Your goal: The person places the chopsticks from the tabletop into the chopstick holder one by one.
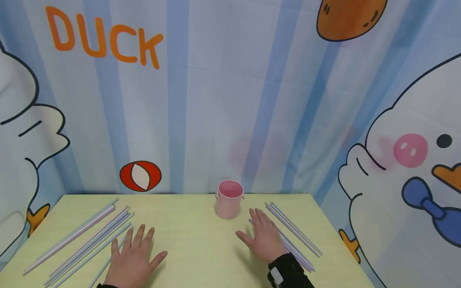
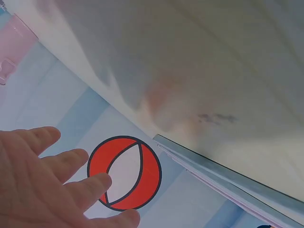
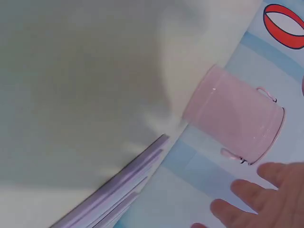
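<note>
Pink and shaped like a small pail, a bucket with looped side handles (image 1: pixel 229 204) stands upright near the back edge of a pale yellow tabletop (image 1: pixel 194 248), just beyond the right hand (image 1: pixel 264 240) and a little to its left. That hand is palm down, its fingers straight and slightly parted, the thumb held out to the side. Thin lilac and silvery sticks (image 1: pixel 299 256) lie partly hidden beneath it, and a similar slim pair (image 1: pixel 296 229) lies slantwise just to its right. The left hand (image 1: pixel 131 258) is also palm down, fingers and thumb spread wide, pinching nothing, over the near right edge of a fanned group of long pale-purple and grey sticks (image 1: pixel 90 245). Whether either hand touches the sticks, I cannot tell. A black sleeve (image 1: pixel 293 274) covers the right wrist. Behind hangs a blue-and-white striped cloth (image 1: pixel 223 100) printed with orange "DUCK" lettering (image 1: pixel 124 43) and a red-and-white ball (image 1: pixel 140 176).
</note>
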A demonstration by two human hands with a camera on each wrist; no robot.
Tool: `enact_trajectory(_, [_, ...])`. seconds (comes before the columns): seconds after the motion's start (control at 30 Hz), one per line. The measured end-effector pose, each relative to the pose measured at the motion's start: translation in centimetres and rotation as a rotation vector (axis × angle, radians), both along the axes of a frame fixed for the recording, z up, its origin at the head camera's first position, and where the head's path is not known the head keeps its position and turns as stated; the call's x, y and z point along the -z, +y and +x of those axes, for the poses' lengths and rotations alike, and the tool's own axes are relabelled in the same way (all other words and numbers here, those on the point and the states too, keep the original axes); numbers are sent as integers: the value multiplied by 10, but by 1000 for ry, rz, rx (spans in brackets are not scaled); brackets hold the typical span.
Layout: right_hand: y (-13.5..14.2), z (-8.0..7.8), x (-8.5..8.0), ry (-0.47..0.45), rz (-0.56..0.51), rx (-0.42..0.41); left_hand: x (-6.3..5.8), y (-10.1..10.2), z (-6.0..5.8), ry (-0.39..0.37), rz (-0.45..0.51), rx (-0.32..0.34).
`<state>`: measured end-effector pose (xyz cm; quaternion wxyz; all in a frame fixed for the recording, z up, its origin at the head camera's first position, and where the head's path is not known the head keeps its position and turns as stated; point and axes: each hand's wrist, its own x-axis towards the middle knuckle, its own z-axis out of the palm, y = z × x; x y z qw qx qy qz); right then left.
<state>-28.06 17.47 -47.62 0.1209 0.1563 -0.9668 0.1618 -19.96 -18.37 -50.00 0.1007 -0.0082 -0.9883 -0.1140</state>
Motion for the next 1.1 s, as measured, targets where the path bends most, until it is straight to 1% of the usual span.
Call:
enact_trajectory(0.1, [-13, -20, -13, 33, -70, -37, 1, 0, 1, -5, 5, 2])
enact_trajectory(0.2, [-24, -41, -22, 34, -130, -61, 2, 2, 2, -13, 9, 2])
enact_trajectory(0.3, [-30, -62, -24, -17, -183, -71, 3, 4, 4, -22, 6, 0])
enact_trajectory(0.37, [-31, -73, -23, -71, -197, -48, 4, 5, 6, -25, -5, 2])
enact_trajectory(0.5, [-31, -85, -23, -155, -251, -7, 5, 8, 8, -19, -11, 3])
enact_trajectory(0.53, [-31, -87, -24, -171, -251, 2, 5, 8, 9, -17, -13, 2])
enact_trajectory(0.63, [-33, -90, -27, -181, -264, -11, 3, 7, 10, -15, -19, -2])
enact_trajectory(0.8, [-39, -88, -34, -195, -252, -32, -3, 3, 10, -29, -45, 10])
enact_trajectory(0.9, [-45, -81, -35, -229, -228, -55, -7, -2, 10, -41, -52, 19])
enact_trajectory(1.1, [-63, -58, -39, -288, -186, -166, -12, -18, 12, -37, -38, 25])
